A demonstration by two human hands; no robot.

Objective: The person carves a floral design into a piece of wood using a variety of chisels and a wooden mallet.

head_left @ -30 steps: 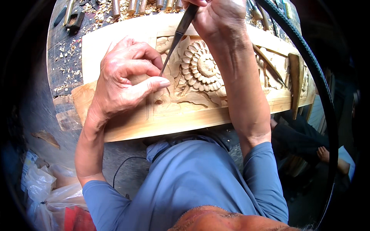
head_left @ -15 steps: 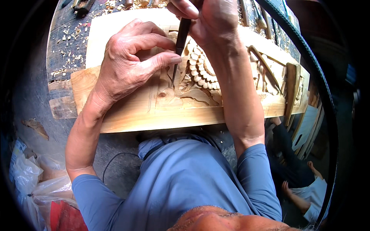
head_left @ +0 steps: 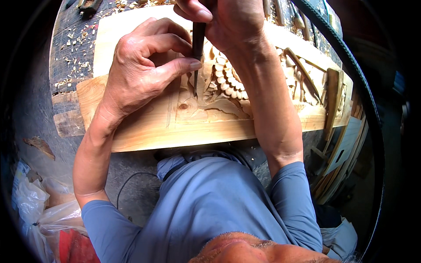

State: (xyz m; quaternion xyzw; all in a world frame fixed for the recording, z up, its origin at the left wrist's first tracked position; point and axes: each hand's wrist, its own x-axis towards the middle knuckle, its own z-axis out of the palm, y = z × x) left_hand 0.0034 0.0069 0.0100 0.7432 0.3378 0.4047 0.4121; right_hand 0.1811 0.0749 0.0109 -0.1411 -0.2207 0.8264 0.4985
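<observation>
A carving chisel with a dark handle and thin blade stands nearly upright, its tip on the carved part of a pale wooden panel. Thumb and fingers of my left hand pinch it low on the handle. Higher up, my right hand is closed round the handle; the top is cut off by the picture's edge. The tip touches wood just above a round knot, left of a carved band of scalloped petals. My right forearm covers part of the relief.
A slim tool and a thick wooden bar lie on the panel's right part. Wood chips litter the dark bench. A dark cable hangs at right. Plastic bags lie lower left; boards lean at right beside a partly seen person.
Both hands and the chisel sit slightly further left in the picture, and the chisel is a little more upright. The person at lower right has moved lower, uncovering more of the leaning boards.
</observation>
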